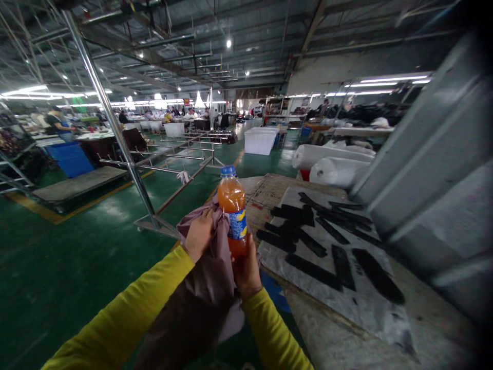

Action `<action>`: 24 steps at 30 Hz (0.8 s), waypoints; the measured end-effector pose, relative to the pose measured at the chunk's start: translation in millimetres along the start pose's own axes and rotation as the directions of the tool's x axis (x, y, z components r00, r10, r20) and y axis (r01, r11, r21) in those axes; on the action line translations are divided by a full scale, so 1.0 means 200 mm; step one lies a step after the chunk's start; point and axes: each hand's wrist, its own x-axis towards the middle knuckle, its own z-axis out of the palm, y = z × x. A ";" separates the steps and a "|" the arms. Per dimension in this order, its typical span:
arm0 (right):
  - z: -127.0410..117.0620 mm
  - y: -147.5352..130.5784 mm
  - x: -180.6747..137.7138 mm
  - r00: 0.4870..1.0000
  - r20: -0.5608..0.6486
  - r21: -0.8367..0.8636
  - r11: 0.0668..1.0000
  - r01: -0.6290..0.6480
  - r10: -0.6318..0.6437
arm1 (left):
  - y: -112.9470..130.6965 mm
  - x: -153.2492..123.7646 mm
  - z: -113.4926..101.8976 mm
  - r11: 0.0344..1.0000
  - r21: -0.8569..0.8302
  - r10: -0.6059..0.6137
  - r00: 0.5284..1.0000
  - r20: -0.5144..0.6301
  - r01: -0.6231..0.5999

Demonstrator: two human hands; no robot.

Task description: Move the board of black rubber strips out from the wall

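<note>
Green factory floor stretches far behind an orange drink bottle (232, 213), held upright near the worktable's (331, 329) left edge. The right hand (246, 270) is wrapped tight around its base, while the left hand (199, 234) pinches a mauve cloth (213, 267) against its side. Keeping the base grip firm and the bottle vertical seems wise, clear of the black strips (311, 241) on the grey sheet (339, 293) to the right.

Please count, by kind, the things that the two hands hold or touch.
Bottle of orange drink, in the right hand: 1
Brownish cloth, gripped by the left hand: 1
Total: 2
</note>
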 end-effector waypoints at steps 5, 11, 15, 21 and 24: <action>-0.01 -0.10 -0.02 0.999 -0.016 0.008 0.999 0.037 -0.037 | 0.04 -0.02 0.03 0.835 0.442 0.197 0.928 0.315 -0.327; -0.11 -0.12 0.00 1.000 -0.018 0.073 0.997 0.024 -0.023 | 0.13 -0.02 0.03 0.589 0.524 0.270 0.761 0.589 -0.615; -0.19 -0.10 -0.01 0.997 0.064 0.163 0.986 0.035 -0.046 | 0.12 -0.07 -0.04 0.495 0.511 0.281 0.687 0.670 -0.702; -0.21 -0.22 -0.05 0.974 0.207 0.228 0.973 0.040 -0.089 | -0.19 -0.17 -0.22 0.560 0.534 0.069 0.678 0.732 -0.634; -0.26 -0.32 -0.07 0.968 0.220 0.253 0.965 0.062 -0.119 | -0.40 -0.16 -0.28 0.608 0.581 0.003 0.733 0.680 -0.541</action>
